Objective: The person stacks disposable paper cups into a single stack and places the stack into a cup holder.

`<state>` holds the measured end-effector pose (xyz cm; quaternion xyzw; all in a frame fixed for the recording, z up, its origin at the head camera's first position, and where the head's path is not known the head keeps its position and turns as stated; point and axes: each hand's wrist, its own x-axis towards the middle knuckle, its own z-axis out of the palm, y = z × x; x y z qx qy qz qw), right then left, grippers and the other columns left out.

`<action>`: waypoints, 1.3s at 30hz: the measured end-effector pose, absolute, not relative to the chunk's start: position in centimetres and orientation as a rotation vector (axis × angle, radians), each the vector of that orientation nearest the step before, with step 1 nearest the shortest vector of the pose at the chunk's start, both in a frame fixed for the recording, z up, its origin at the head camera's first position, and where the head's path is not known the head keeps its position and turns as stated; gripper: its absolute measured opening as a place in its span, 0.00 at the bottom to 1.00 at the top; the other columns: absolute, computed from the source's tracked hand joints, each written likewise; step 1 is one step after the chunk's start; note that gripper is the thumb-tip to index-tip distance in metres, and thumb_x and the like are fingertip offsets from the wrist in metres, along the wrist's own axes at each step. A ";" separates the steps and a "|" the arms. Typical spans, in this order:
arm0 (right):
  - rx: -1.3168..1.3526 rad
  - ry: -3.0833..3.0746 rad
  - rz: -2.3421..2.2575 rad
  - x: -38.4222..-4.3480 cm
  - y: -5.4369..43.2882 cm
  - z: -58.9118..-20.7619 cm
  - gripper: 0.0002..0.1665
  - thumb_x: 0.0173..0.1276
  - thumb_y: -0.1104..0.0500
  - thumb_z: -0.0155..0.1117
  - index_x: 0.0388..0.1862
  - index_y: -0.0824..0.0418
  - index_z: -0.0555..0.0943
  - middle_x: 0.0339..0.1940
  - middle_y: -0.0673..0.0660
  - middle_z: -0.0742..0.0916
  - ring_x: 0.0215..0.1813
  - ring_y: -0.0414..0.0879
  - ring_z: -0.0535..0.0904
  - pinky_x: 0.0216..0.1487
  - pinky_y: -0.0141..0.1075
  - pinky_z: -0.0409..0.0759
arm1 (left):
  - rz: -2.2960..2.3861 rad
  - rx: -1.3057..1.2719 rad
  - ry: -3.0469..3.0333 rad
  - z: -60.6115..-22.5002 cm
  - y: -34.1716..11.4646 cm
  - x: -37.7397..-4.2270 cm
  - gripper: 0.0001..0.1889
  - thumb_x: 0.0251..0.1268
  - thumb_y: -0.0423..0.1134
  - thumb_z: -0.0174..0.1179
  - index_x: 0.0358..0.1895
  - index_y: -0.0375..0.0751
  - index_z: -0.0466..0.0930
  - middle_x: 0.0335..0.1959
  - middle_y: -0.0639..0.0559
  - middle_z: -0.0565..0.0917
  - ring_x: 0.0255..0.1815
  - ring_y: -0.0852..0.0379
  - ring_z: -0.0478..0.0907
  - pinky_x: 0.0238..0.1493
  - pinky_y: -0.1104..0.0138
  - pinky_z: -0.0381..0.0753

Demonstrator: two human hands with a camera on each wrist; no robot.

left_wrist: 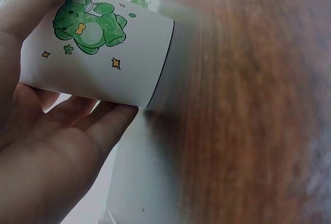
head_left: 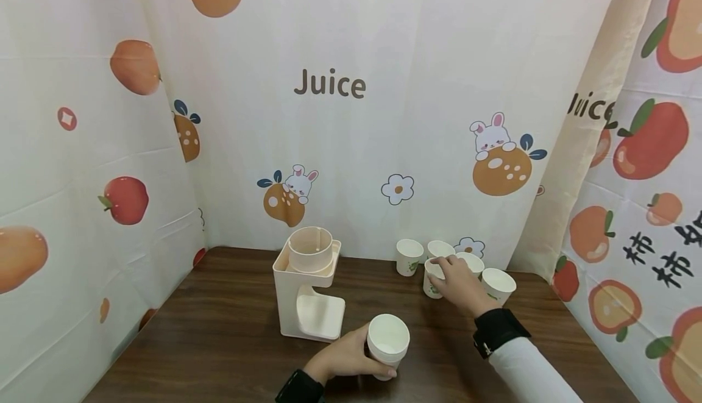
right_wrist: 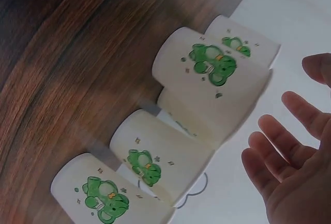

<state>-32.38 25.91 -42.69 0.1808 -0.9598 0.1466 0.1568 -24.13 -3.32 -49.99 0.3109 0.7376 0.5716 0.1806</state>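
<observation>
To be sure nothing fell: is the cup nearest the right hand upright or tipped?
The cup is upright: the head view shows its base on the table, rim up.

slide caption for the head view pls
Left hand holds stacked white cups near a cream stand; right hand hovers by five more cups.

blurred tabletop [left_wrist: 248, 105], cropped cup [right_wrist: 98, 195], partly hidden cup [right_wrist: 174, 110]
</observation>
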 end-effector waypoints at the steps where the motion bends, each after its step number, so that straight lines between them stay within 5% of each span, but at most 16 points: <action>1: 0.509 -2.758 0.423 -32.6 26.0 -42.7 0.21 0.73 0.55 0.64 0.58 0.66 0.80 0.51 0.69 0.81 0.55 0.66 0.76 0.52 0.59 0.75 | 1.614 0.878 2.084 -50.0 -3.3 -24.1 0.42 0.53 0.40 0.77 0.71 0.55 0.64 0.56 0.64 0.79 0.58 0.63 0.76 0.62 0.60 0.68; 21: 0.320 -2.891 0.389 -35.4 26.0 -43.4 0.30 0.73 0.47 0.62 0.62 0.69 0.77 0.56 0.75 0.77 0.59 0.74 0.72 0.55 0.63 0.74 | 1.596 0.834 2.120 -49.9 -3.3 -24.1 0.42 0.52 0.41 0.78 0.71 0.56 0.65 0.54 0.66 0.80 0.56 0.63 0.76 0.61 0.60 0.69; 39: 0.326 -3.025 0.388 -35.8 25.9 -42.5 0.30 0.69 0.45 0.65 0.63 0.61 0.80 0.53 0.74 0.74 0.48 0.68 0.75 0.43 0.57 0.80 | 1.610 0.846 2.123 -49.8 -3.4 -24.0 0.42 0.51 0.40 0.78 0.70 0.56 0.66 0.54 0.66 0.80 0.56 0.63 0.77 0.60 0.61 0.70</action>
